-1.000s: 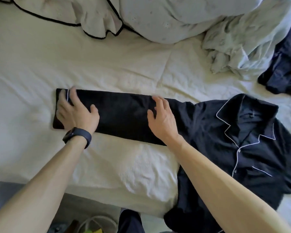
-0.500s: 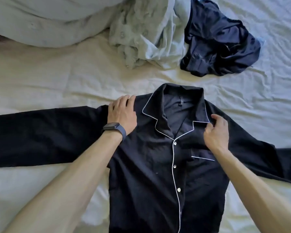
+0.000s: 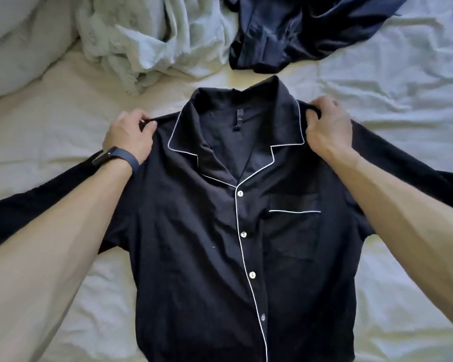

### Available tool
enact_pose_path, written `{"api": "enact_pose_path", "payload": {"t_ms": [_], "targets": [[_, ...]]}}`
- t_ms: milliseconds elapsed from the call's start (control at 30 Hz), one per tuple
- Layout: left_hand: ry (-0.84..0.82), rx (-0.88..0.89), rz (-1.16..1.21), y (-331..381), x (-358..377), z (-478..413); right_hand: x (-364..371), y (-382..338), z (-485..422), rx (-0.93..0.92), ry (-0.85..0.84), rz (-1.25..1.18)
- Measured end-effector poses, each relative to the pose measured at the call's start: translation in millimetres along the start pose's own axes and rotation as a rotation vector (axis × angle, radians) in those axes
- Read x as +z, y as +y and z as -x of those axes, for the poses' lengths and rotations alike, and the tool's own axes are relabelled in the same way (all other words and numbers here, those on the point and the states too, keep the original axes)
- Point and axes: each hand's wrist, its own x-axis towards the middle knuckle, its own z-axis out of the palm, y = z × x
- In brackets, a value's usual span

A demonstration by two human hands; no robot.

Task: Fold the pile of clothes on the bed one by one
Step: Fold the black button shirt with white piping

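On the bed, left hand and right hand each pinch the shirt.

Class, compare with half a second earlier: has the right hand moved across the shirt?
Yes. The right hand has shifted from beside the chest pocket up and outward to the shoulder of the black shirt, which it now pinches.

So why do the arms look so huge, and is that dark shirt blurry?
Head view: the wide-angle lens swells the forearms near the edges; light is soft, no glare; the black shirt is dim but sharp, as are the left hand and right hand pinching its shoulders.
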Motion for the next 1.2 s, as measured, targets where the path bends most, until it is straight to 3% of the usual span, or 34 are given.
{"api": "enact_pose_path", "payload": {"t_ms": [67,200,333,467,600,833,933,1000,1200], "targets": [[-0.005,-0.05,-0.052,5,10,10,3,8,10,-0.025,-0.03,-0.042],[0.264,0.066,-0.13,8,37,93,11,27,93,-0.201,0.129,-0.027],[0.211,0.144,-0.108,-8,77,221,28,45,224,-0.278,0.022,-0.01],[0.131,-0.121,-0.061,-35,102,344,37,69,331,-0.112,-0.068,0.022],[0.067,-0.482,0.06,-51,107,410,34,93,390,0.134,-0.08,0.022],[0.095,-0.716,0.212,-59,100,429,26,137,427,0.713,0.12,-0.2],[-0.02,-0.787,0.28,-74,98,437,25,161,439,0.716,-0.061,-0.102],[-0.095,-0.714,0.325,-87,95,443,20,172,446,0.633,-0.13,-0.069],[0.022,-0.58,0.532,-136,64,456,-14,195,458,0.6,-0.074,-0.153]]}}
